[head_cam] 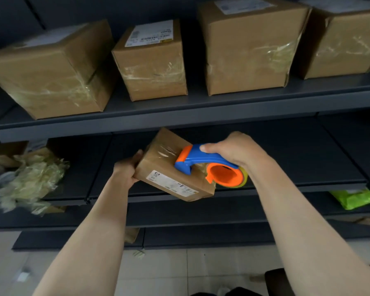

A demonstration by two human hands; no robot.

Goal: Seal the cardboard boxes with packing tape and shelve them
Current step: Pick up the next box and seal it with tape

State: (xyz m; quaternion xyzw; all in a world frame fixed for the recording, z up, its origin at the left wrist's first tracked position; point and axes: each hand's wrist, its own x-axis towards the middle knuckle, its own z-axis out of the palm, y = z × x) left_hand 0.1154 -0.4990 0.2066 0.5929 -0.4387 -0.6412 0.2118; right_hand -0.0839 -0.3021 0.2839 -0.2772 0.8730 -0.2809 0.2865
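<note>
A small flat cardboard box point(158, 167) with a white label is held tilted in the air in front of the middle shelf. My left hand point(126, 167) grips its left edge, thumb on top. My right hand point(233, 150) grips the blue and orange tape dispenser point(203, 162), whose orange front end presses on the box's top face. A strip of clear tape point(165, 151) lies on the box ahead of the dispenser. The tape roll point(241, 178) sits around the dispenser's orange core.
Several taped cardboard boxes point(154, 60) stand on the upper dark shelf point(179, 116). A heap of crumpled used tape point(28, 178) lies at the left of the middle shelf point(286, 180). A green packet point(352, 198) lies low at the right. Tiled floor lies below.
</note>
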